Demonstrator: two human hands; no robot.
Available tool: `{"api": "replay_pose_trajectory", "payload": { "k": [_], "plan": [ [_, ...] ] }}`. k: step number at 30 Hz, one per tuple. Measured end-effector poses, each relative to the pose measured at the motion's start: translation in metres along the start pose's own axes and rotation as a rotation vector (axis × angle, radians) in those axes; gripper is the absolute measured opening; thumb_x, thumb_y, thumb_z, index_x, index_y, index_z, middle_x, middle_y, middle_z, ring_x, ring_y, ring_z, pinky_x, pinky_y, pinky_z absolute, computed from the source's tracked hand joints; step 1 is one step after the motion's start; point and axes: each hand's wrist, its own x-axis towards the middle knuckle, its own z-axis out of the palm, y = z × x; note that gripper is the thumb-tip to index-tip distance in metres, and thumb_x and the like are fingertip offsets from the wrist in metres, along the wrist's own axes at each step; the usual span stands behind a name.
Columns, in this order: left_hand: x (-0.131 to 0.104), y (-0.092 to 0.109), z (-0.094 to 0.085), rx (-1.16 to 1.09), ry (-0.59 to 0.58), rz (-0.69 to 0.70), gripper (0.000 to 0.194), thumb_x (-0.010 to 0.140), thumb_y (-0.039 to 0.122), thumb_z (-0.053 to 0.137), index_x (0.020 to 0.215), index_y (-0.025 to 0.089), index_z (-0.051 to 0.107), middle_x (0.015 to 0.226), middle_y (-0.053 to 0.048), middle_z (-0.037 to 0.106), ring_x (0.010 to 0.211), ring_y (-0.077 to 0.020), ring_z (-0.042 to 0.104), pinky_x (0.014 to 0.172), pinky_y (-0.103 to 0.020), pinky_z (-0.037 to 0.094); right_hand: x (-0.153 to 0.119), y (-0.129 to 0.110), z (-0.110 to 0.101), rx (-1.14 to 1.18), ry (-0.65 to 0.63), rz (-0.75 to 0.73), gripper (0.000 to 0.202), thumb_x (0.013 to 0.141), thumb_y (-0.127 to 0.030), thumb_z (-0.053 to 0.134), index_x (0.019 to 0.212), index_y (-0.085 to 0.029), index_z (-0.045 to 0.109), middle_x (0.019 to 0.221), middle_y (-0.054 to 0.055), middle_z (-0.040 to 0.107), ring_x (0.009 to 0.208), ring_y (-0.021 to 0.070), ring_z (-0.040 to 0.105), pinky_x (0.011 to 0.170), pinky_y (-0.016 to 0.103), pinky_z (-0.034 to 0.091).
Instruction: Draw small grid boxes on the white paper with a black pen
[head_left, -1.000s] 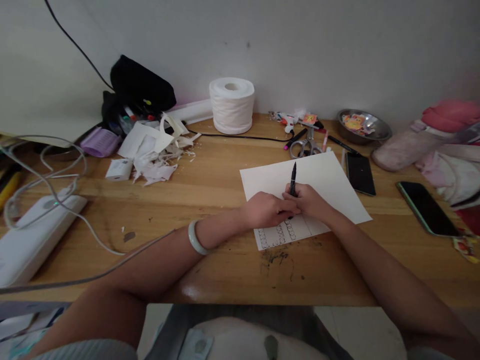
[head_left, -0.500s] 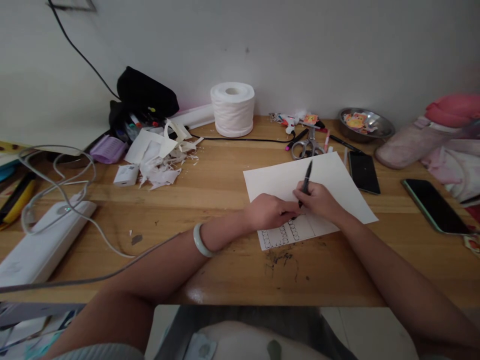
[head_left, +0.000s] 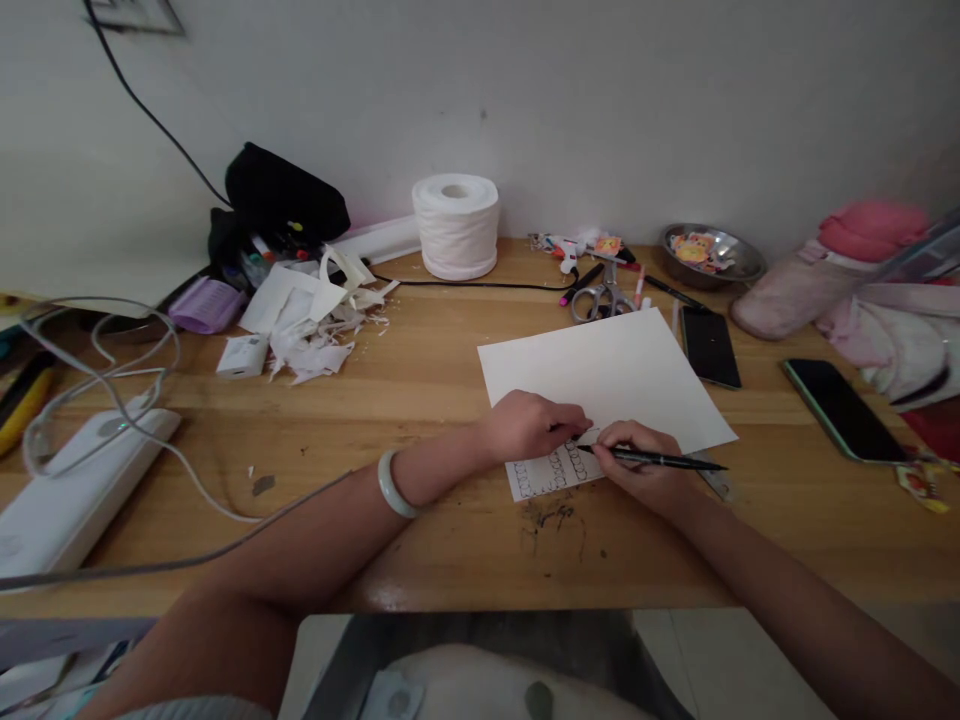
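Observation:
A white sheet of paper (head_left: 600, 370) lies at a slant on the wooden table, with rows of small loops drawn along its near left part. My left hand (head_left: 529, 428) rests on its left side, fingers curled and closed; what is under them, if anything, is hidden. A black pen (head_left: 667, 459) is gripped in my right hand (head_left: 649, 465), almost level, its tip on or just above the drawn rows by my left fingertips. Beside my right wrist a greyish flat piece (head_left: 716, 482) peeks out, mostly covered.
Behind the paper are scissors (head_left: 602, 297), markers and a metal bowl (head_left: 712, 270) of cutouts. Two phones (head_left: 711, 345) and a pink-topped bottle (head_left: 802, 285) stand right. A paper roll (head_left: 455, 230), paper scraps (head_left: 307, 330) and a cabled power bank (head_left: 82, 490) occupy the left and back.
The pen has tipped from nearly upright to almost level, pointing left. My right hand has turned and moved down toward the sheet's near edge. The whole view has shifted slightly.

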Motion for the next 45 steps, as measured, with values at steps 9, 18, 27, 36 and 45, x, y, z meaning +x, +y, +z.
{"api": "replay_pose_trajectory", "payload": {
  "k": [9,18,27,36,45],
  "plan": [
    [-0.001,0.000,0.001,0.048,0.009,0.027,0.021,0.086,0.029,0.041,0.094,0.026,0.061,0.083,0.004,0.067,0.067,-0.0087,0.060,0.054,-0.016,0.036,0.005,-0.004,0.000,-0.162,-0.137,-0.071,0.016,0.079,-0.027,0.046,0.065,-0.021,0.050,0.064,0.001,0.057,0.060,0.0137,0.052,0.057,0.026,0.040],
    [0.000,0.000,0.002,0.088,0.001,0.029,0.021,0.087,0.030,0.040,0.095,0.027,0.060,0.083,0.005,0.067,0.068,-0.0089,0.060,0.054,-0.017,0.036,0.002,0.001,0.002,-0.098,-0.175,-0.182,0.012,0.079,-0.024,0.044,0.069,-0.023,0.051,0.075,0.003,0.058,0.071,0.0163,0.054,0.066,0.030,0.043],
    [0.000,-0.001,0.001,0.090,0.014,0.053,0.020,0.086,0.030,0.043,0.095,0.026,0.060,0.080,0.004,0.067,0.064,-0.0091,0.060,0.052,-0.017,0.034,0.003,-0.006,0.001,-0.208,-0.125,-0.020,0.020,0.080,-0.027,0.042,0.061,-0.021,0.048,0.061,0.000,0.053,0.057,0.0132,0.049,0.055,0.025,0.038],
    [0.000,-0.001,0.001,0.034,0.015,0.032,0.022,0.086,0.031,0.041,0.094,0.026,0.061,0.079,0.004,0.067,0.063,-0.0078,0.058,0.052,-0.017,0.034,0.009,-0.005,0.002,-0.070,0.001,0.080,0.020,0.078,-0.030,0.047,0.061,-0.020,0.049,0.057,-0.001,0.053,0.053,0.0122,0.046,0.052,0.024,0.036],
    [-0.001,0.000,0.000,-0.002,0.020,0.030,0.021,0.086,0.030,0.042,0.094,0.026,0.061,0.078,0.003,0.067,0.063,-0.0079,0.058,0.053,-0.016,0.035,0.013,-0.001,0.000,0.089,-0.004,0.146,0.019,0.078,-0.031,0.049,0.064,-0.018,0.050,0.058,-0.001,0.050,0.055,0.0115,0.044,0.052,0.023,0.035]
  ]
}}
